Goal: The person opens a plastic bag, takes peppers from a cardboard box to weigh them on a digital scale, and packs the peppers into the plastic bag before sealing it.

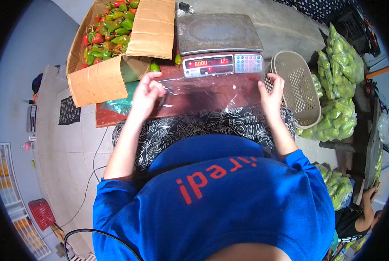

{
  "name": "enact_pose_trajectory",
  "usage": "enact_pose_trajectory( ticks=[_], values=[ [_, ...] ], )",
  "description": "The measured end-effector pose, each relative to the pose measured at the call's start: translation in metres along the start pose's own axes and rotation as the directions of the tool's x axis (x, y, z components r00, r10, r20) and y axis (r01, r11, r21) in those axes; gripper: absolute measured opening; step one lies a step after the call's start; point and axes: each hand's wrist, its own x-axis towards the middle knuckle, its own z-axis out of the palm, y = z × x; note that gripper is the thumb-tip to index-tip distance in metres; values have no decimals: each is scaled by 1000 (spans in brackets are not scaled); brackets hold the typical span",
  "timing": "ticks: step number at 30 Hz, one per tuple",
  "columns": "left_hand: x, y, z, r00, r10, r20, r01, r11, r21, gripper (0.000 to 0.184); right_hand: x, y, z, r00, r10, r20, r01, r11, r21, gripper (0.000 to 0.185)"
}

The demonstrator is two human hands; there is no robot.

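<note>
A clear plastic bag (203,96) is stretched crosswise above my lap, over the front of a dark red table surface (106,116). My left hand (145,92) pinches its left end with curled fingers. At the other end, my right hand (271,92) grips the bag's edge between thumb and fingers. Just beyond the bag stands a digital scale (218,37) with a bare metal pan and lit red digits. Left of the scale is an open cardboard box (153,28) holding many red and green peppers (111,32). A green pepper (154,67) lies near my left hand.
A beige perforated plastic basket (295,87) stands right of my right hand. Bags of green vegetables (340,69) are piled farther right. Green plastic (120,104) lies under the box flap. A red basket (42,214) sits lower left; another person's arm (367,209) shows lower right.
</note>
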Motion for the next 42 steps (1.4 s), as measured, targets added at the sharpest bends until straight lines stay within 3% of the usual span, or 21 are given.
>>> enact_pose_trajectory(
  ticks=[1,2,4,5,6,8,9,11,12,15,16,18,19,21,23,27,33,35,38,41,42],
  values=[
    [0,-4,13,997,83,-9,-83,996,-33,35,-5,-15,1,988,-153,-29,152,987,-49,35],
    [-6,2,28,999,51,-12,-51,999,19,35,-9,-28,5,957,-291,-10,291,957,-6,29],
    [-13,2,58,995,-27,94,17,993,114,39,-24,-54,9,890,-317,328,223,929,294,15],
    [-9,3,77,994,7,105,-41,945,323,36,-27,-59,16,747,-369,553,191,916,353,14],
    [-13,21,93,984,-55,167,5,959,284,33,-36,-70,20,683,-333,650,62,913,403,18],
    [-18,36,120,961,-8,277,-147,832,535,30,-49,-81,25,602,-323,731,-119,868,482,20],
    [-14,36,130,957,43,286,-181,861,476,30,-52,-82,27,580,-305,755,-242,821,517,20],
    [-7,34,145,945,145,293,-248,901,355,32,-50,-79,21,526,-212,824,-303,858,414,20],
    [-3,36,148,946,89,311,-188,933,307,34,-47,-76,19,495,-164,853,-332,872,360,20],
    [-4,43,152,929,102,357,-191,956,224,37,-51,-56,29,668,-75,740,-516,671,533,26],
    [-3,36,155,930,129,345,-223,943,248,37,-47,-49,24,642,-101,760,-407,795,450,32],
    [-4,28,153,929,200,311,-295,907,301,38,-51,-50,26,705,-75,705,-425,751,505,31],
    [-4,27,150,942,136,307,-238,915,325,38,-51,-54,27,735,-62,675,-429,729,534,31],
    [-2,31,144,956,15,294,-129,918,375,39,-42,-55,21,739,-119,663,-266,853,449,24],
    [-2,21,143,968,39,247,-115,946,302,42,-38,-52,21,754,-251,608,-3,923,385,19],
    [-1,19,140,969,-27,247,-31,973,230,50,-40,-53,23,744,-180,644,-143,898,417,12],
    [2,14,137,878,331,346,-413,889,199,67,-41,-46,25,544,-178,820,-456,758,467,18],
    [-3,18,136,876,217,432,-305,941,146,67,-38,-47,22,476,-154,866,-534,732,424,19],
    [-4,26,135,868,46,494,-148,974,170,63,-36,-44,19,466,-113,878,-606,682,409,17],
    [-1,32,128,884,-60,463,-54,972,228,56,-30,-38,19,463,-8,886,-812,398,428,15],
    [-1,34,125,893,-83,443,-31,969,243,53,-29,-36,15,530,-32,847,-806,292,515,14]
  ],
)
